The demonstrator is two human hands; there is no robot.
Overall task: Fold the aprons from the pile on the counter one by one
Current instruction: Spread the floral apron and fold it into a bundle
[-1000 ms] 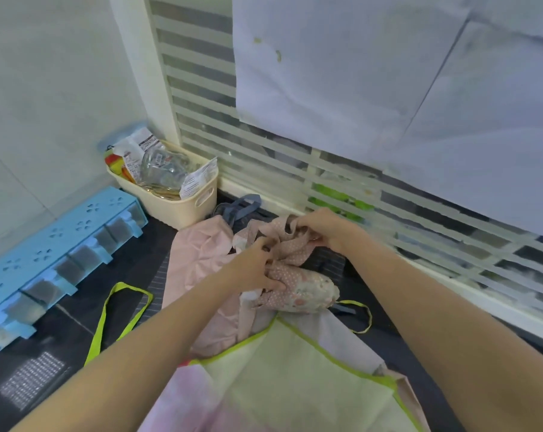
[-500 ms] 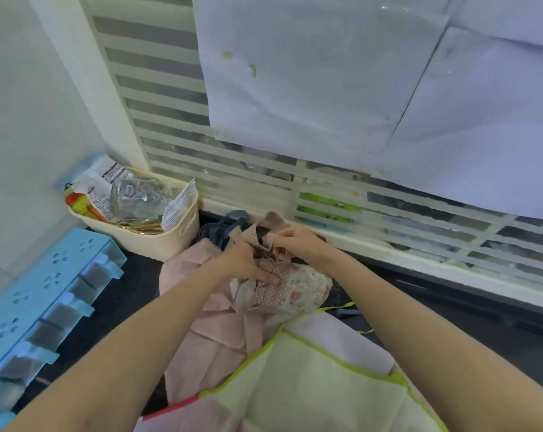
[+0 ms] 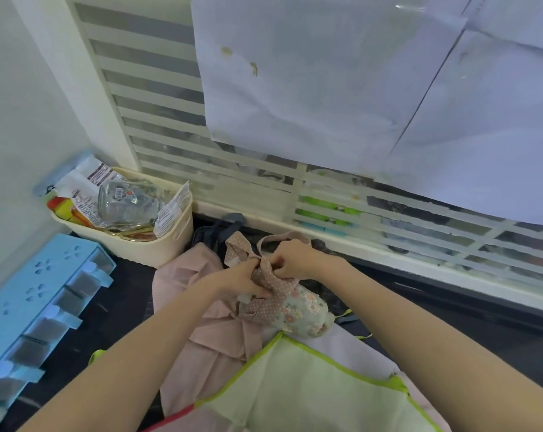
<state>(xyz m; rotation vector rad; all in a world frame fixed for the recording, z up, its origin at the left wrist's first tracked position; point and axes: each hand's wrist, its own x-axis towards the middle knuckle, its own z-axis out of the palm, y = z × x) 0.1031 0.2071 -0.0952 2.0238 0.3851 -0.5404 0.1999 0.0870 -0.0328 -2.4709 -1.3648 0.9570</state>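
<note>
A rolled floral apron [image 3: 298, 310] with pink dotted straps lies on the dark counter [image 3: 450, 335] near the window. My left hand [image 3: 242, 280] grips the dotted strap at the bundle's upper end. My right hand [image 3: 292, 257] pinches the same strap just beside it, with a loop of strap arching behind. A plain pink apron [image 3: 207, 338] lies folded under the bundle. Nearest me is a pale green apron with lime trim [image 3: 298, 388].
A cream basket [image 3: 158, 244] with a glass jar and packets stands at the back left. A blue plastic organiser [image 3: 36, 304] runs along the left wall. A dark grey apron [image 3: 220, 227] lies against the window sill. White slatted blinds [image 3: 170, 145] close the back.
Both hands have drawn closer together on the dotted strap, working it around the rolled bundle. The view has shifted up and left.
</note>
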